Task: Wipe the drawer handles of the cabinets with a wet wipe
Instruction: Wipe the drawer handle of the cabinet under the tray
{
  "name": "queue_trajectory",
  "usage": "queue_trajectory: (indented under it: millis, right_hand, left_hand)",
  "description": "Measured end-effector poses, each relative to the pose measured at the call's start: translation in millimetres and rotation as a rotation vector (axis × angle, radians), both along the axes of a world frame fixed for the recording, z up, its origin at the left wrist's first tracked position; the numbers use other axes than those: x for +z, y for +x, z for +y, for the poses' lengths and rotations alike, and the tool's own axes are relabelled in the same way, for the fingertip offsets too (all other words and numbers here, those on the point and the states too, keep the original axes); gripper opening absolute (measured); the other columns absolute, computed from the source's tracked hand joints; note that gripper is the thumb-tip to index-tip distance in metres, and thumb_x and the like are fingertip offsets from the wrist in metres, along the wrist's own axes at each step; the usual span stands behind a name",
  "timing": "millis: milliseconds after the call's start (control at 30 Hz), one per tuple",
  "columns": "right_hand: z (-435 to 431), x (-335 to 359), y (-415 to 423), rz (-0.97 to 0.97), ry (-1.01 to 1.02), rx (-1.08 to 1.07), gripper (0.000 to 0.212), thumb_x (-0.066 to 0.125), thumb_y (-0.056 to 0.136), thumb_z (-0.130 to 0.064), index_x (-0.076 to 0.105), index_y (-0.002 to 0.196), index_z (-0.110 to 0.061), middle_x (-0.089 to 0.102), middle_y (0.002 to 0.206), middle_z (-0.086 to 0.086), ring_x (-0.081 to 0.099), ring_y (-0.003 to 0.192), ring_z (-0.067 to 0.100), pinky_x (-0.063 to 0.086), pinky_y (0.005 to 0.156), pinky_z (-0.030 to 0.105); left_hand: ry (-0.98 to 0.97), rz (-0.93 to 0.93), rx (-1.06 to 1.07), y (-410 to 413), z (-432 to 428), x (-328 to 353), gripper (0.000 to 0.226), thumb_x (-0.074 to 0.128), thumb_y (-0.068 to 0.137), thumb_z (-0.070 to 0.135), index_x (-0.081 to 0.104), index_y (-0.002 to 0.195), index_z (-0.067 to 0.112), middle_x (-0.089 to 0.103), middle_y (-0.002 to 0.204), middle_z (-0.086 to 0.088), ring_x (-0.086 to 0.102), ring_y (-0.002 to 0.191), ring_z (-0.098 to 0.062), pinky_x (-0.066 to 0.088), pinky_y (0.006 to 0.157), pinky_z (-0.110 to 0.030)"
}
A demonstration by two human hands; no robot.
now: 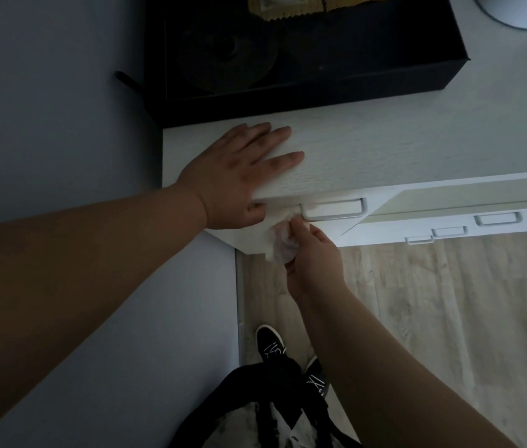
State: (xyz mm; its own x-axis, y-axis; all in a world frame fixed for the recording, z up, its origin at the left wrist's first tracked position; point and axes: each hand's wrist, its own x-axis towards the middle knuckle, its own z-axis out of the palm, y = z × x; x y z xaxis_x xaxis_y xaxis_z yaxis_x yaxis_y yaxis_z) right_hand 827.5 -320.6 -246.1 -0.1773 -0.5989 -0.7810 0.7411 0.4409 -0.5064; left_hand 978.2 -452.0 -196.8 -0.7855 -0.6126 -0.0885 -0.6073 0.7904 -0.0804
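Dim light fills a room with a gray wall (pixel 45 108) on the left and a pale wood floor (pixel 449 302) on the near right. A white cabinet (pixel 385 150) stands against the wall, seen from above. On the far part of its top sits a black box (pixel 385 76) with some tan things (pixel 288 8) in it, too dark to tell what they are. A round white thing (pixel 520 11) peeks in at the far right corner. The person's left hand (pixel 233 179) lies flat on the near left part of the cabinet top. Its fingers are straight and a little spread, and its thumb is tucked under the front edge. The right hand (pixel 314 257) reaches up from below and pinches a bunched white wet wipe (pixel 283 244) in its curled fingers. The wipe is pressed on the drawer front, touching the left end of the top drawer handle (pixel 333 210). That handle is a gray bar with round corners. Three more handles show farther right, one big (pixel 498 218) and two that look smaller (pixel 449 231) (pixel 419 239), well apart from both hands. Down on the floor, near the wall, are the person's two black shoes (pixel 270 342) with white marks.
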Motion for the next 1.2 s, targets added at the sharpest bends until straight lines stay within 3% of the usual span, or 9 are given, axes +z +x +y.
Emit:
queue_trajectory:
  millis: [133,267,400,467,533,633,867,1067,1200]
  right_hand:
    - [3,2,-1,0.002,-0.001,-0.007,0.016,0.070,0.098,-0.017,0.070,0.083,-0.011,0.069,0.080,0.006,0.065,0.076,0.020,0.050,0.080,0.037]
    - [-4,-2,0,-0.052,-0.040,0.010,0.018,0.067,0.100,-0.018,0.067,0.083,-0.011,0.061,0.068,0.001,0.059,0.063,0.015,0.048,0.066,0.029]
    - [14,-8,-16,-0.079,-0.041,-0.006,0.014,0.063,0.102,-0.020,0.066,0.096,-0.008,0.061,0.078,0.007,0.061,0.073,0.020,0.051,0.069,0.032]
    - [22,-1,-30,0.108,-0.030,0.069,0.022,0.066,0.100,-0.027,0.067,0.094,-0.006,0.066,0.080,0.011,0.062,0.073,0.020,0.051,0.068,0.034]
    - [26,9,-44,0.526,-0.008,0.280,0.025,0.068,0.096,-0.036,0.071,0.089,-0.013,0.073,0.079,0.007,0.065,0.070,0.015,0.051,0.065,0.032]
    - [25,24,-49,0.928,-0.085,0.425,0.008,0.065,0.097,-0.036,0.069,0.094,-0.029,0.073,0.079,-0.009,0.066,0.069,0.003,0.049,0.063,0.022]
    - [11,26,-54,1.191,-0.165,0.459,0.019,0.056,0.103,-0.032,0.074,0.108,-0.028,0.072,0.084,-0.015,0.066,0.078,-0.001,0.049,0.069,0.014]
    - [-1,22,-49,1.314,-0.151,0.697,0.029,0.043,0.105,-0.026,0.072,0.105,-0.021,0.071,0.076,-0.001,0.066,0.071,0.020,0.055,0.069,0.035]
    - [-15,33,-49,1.278,-0.150,0.891,0.026,0.043,0.103,-0.020,0.067,0.096,-0.015,0.066,0.079,-0.002,0.062,0.074,0.019,0.046,0.067,0.029]
  left_hand:
    - [0.003,0.002,0.007,0,0,0,0.092,0.046,0.083,0.057,0.013,0.166,0.032,0.009,0.174,-0.007,0.014,0.159,-0.033,0.018,0.127,-0.053]
    - [-0.006,0.012,0.002,0,0,0,0.092,0.048,0.084,0.057,0.015,0.165,0.031,0.010,0.174,-0.008,0.016,0.158,-0.034,0.018,0.128,-0.053]
    - [-0.004,0.016,0.003,1,1,0,0.097,0.062,0.083,0.052,0.015,0.165,0.032,0.010,0.174,-0.008,0.016,0.158,-0.034,0.018,0.127,-0.054]
    - [-0.005,0.030,0.000,1,1,0,0.097,0.065,0.083,0.050,0.015,0.165,0.031,0.011,0.174,-0.009,0.016,0.157,-0.035,0.018,0.127,-0.054]
    - [-0.014,0.042,-0.008,0,0,-1,0.097,0.065,0.084,0.050,0.016,0.165,0.031,0.012,0.174,-0.009,0.017,0.157,-0.036,0.018,0.127,-0.054]
    - [-0.019,0.052,-0.013,1,-1,-3,0.098,0.066,0.084,0.049,0.017,0.166,0.030,0.012,0.174,-0.009,0.018,0.157,-0.036,0.018,0.127,-0.055]
    - [-0.020,0.060,-0.012,3,0,-4,0.097,0.066,0.084,0.049,0.018,0.166,0.029,0.012,0.174,-0.009,0.018,0.157,-0.035,0.017,0.128,-0.054]
    - [-0.016,0.049,-0.014,3,-1,-5,0.097,0.063,0.084,0.051,0.017,0.166,0.029,0.012,0.174,-0.010,0.019,0.157,-0.036,0.020,0.126,-0.056]
    - [-0.020,0.063,-0.019,2,-1,-4,0.097,0.064,0.084,0.050,0.018,0.166,0.029,0.014,0.173,-0.010,0.019,0.157,-0.037,0.021,0.125,-0.057]
